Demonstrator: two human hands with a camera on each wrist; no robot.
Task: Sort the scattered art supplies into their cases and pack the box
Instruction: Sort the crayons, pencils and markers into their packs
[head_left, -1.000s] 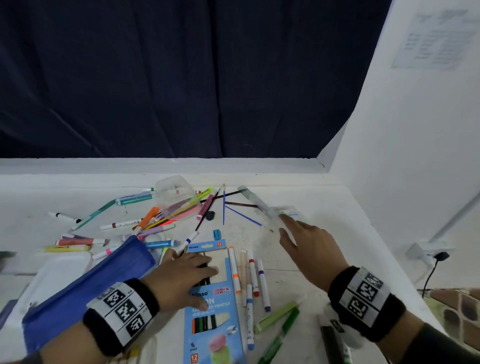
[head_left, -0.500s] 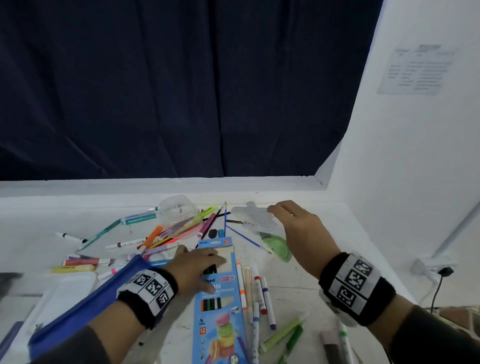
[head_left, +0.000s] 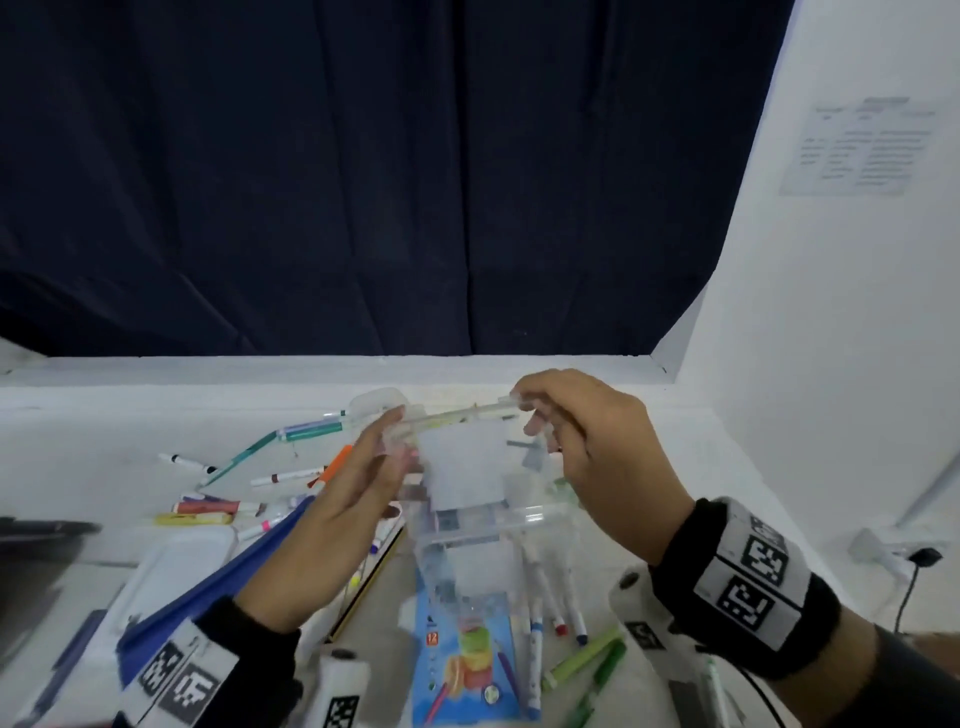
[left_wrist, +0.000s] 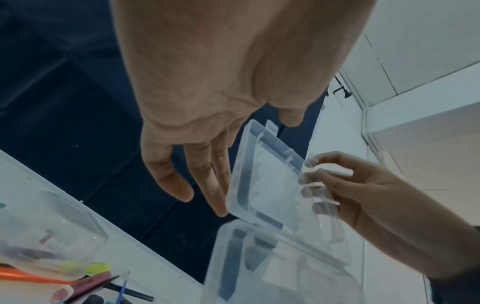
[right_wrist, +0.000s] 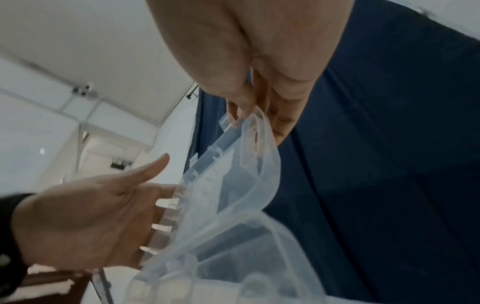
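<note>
Head view, from my remote station: a white table (head_left: 649, 457) strewn with art supplies, seen left to right. At far left lies a white tray (head_left: 171, 561), with a blue pencil pouch (head_left: 218, 577) slanting across its near edge. Behind them a scatter of markers (head_left: 208, 506) spreads toward the dark curtain (head_left: 363, 182), beside a second clear container (head_left: 376, 402) at the back.

My left hand (head_left: 332, 525) is raised above the table, fingers straight and relaxed, their tips touching the left edge of a clear plastic case (head_left: 467, 467); it grips nothing. The left wrist view confirms this: the left-hand fingertips (left_wrist: 221, 209) rest against the rim of the hinged lid, thumb apart.

The case is held in mid-air between both hands, above a blue coloured-pencil box (head_left: 467, 665) lying flat on the table. It hangs open, lid uppermost and the deeper half below.

My right hand (head_left: 587, 457) pinches the case's top right corner, fingers curled around the rim. The right wrist view shows thumb and fingers closed on the lid's edge by the latch tab.

Further right, more markers (head_left: 550, 592) lie beside the pencil box, two green ones (head_left: 587, 665) nearest me. A white wall (head_left: 831, 364) closes the frame.
</note>
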